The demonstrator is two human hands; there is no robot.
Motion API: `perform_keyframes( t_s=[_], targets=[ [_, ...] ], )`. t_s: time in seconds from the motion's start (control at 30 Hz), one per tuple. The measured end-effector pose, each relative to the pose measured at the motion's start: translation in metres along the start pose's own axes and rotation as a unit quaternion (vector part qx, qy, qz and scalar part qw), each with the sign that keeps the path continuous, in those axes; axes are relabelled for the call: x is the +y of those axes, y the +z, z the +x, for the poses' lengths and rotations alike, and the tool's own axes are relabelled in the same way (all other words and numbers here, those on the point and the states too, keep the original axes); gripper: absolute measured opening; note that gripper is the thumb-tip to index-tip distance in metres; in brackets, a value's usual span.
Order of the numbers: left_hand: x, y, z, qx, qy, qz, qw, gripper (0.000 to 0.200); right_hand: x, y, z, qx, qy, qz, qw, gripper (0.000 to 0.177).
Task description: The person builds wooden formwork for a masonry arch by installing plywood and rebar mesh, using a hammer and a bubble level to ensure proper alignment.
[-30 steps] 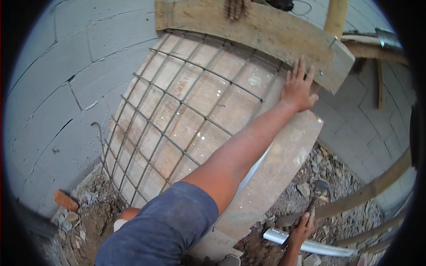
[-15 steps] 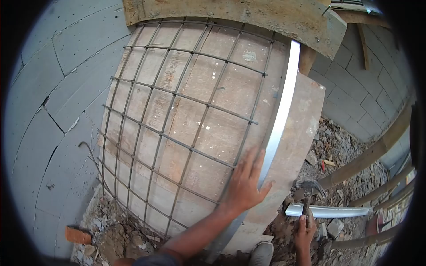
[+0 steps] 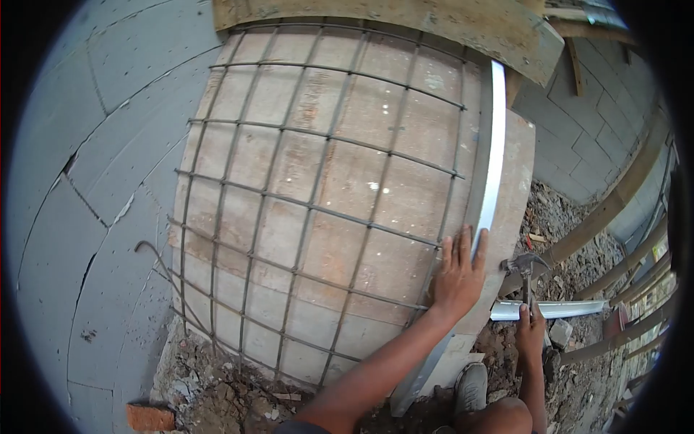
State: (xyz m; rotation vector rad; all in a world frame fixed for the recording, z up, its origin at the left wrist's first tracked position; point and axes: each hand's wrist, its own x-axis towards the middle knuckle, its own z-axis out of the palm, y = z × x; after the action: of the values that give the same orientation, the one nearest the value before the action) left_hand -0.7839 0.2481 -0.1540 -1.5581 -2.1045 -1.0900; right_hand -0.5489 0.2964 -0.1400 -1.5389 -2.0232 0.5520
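My left hand (image 3: 460, 278) lies with its fingers spread on the lower part of a long metal strip (image 3: 495, 145), at the right edge of a plywood panel (image 3: 347, 246). A grid of steel bars (image 3: 329, 137) covers the panel. Lower right, my right hand (image 3: 530, 329) is closed round the handle of a claw hammer (image 3: 526, 265), whose head points up, beside the panel's edge. Behind the hammer a second metal strip (image 3: 564, 310) lies on the rubble.
A grey block wall (image 3: 94, 217) rises on the left. A thick wooden board (image 3: 390, 22) crosses the top. Bamboo poles (image 3: 614, 210) slant over rubble on the right. A brick (image 3: 150, 417) lies lower left, and a shoe (image 3: 471, 387) is below the panel.
The view has shifted, so the panel and grid sit differently. My left hand's fingers now rest on the strip's face; before, they were beside its left edge. The hammer remains in my right hand.
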Motion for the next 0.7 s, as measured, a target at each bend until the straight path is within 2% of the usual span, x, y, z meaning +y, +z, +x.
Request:
perform_keyframes(
  t_s=[0.03, 0.07, 0.1, 0.13, 0.17, 0.23, 0.27, 0.3, 0.37, 0.4, 0.47, 0.5, 0.6, 0.67, 0.7],
  targets=[
    [-0.006, -0.008, -0.006, -0.009, 0.026, -0.085, 0.996, 0.087, -0.004, -0.004, -0.002, -0.027, 0.008, 0.051, 0.998, 0.043],
    [-0.016, -0.03, -0.009, 0.0, 0.02, -0.086, 0.996, 0.087, 0.012, -0.004, 0.005, -0.028, -0.001, 0.046, 0.999, 0.043],
    [-0.034, -0.059, -0.013, -0.025, 0.097, -0.156, 0.983, 0.086, 0.046, 0.001, 0.018, 0.013, -0.035, 0.002, 0.999, 0.044],
    [-0.059, -0.09, -0.019, -0.054, 0.175, -0.222, 0.958, 0.084, 0.036, 0.0, 0.016, -0.001, -0.022, 0.009, 1.0, 0.044],
    [-0.089, -0.122, -0.029, 0.001, 0.206, -0.173, 0.963, 0.079, 0.023, -0.001, 0.013, -0.015, -0.009, 0.015, 1.0, 0.044],
    [-0.176, -0.163, -0.058, 0.046, 0.177, -0.093, 0.979, 0.08, -0.006, -0.002, 0.003, -0.023, 0.003, 0.082, 0.996, 0.038],
    [-0.212, -0.182, -0.077, 0.128, 0.098, -0.016, 0.987, 0.083, -0.007, -0.005, 0.004, -0.03, 0.013, 0.101, 0.994, 0.036],
    [-0.243, -0.2, -0.102, 0.132, -0.043, 0.057, 0.989, 0.084, -0.004, -0.007, 0.007, -0.027, 0.012, 0.1, 0.995, 0.036],
    [-0.287, -0.214, -0.141, 0.168, -0.241, 0.136, 0.946, 0.087, 0.002, -0.008, 0.014, -0.059, 0.042, 0.144, 0.987, 0.033],
    [-0.301, -0.213, -0.159, 0.171, -0.24, 0.128, 0.947, 0.087, -0.001, -0.009, 0.015, -0.052, 0.039, 0.14, 0.988, 0.033],
    [-0.318, -0.2, -0.186, 0.161, -0.33, 0.023, 0.93, 0.093, -0.02, -0.015, 0.013, -0.072, 0.089, 0.116, 0.987, 0.032],
    [-0.322, -0.191, -0.193, 0.158, -0.327, 0.014, 0.932, 0.093, -0.036, -0.018, 0.007, -0.067, 0.13, 0.105, 0.984, 0.031],
    [-0.332, -0.185, -0.198, 0.128, -0.308, 0.028, 0.942, 0.101, -0.04, -0.019, 0.007, -0.061, 0.154, 0.116, 0.979, 0.031],
    [-0.324, -0.194, -0.191, 0.039, -0.337, 0.055, 0.939, 0.109, -0.042, -0.017, 0.008, -0.068, 0.156, 0.131, 0.977, 0.032],
    [-0.323, -0.199, -0.191, 0.039, -0.337, 0.053, 0.939, 0.109, -0.042, -0.016, 0.008, -0.06, 0.147, 0.116, 0.98, 0.031]
  ],
)
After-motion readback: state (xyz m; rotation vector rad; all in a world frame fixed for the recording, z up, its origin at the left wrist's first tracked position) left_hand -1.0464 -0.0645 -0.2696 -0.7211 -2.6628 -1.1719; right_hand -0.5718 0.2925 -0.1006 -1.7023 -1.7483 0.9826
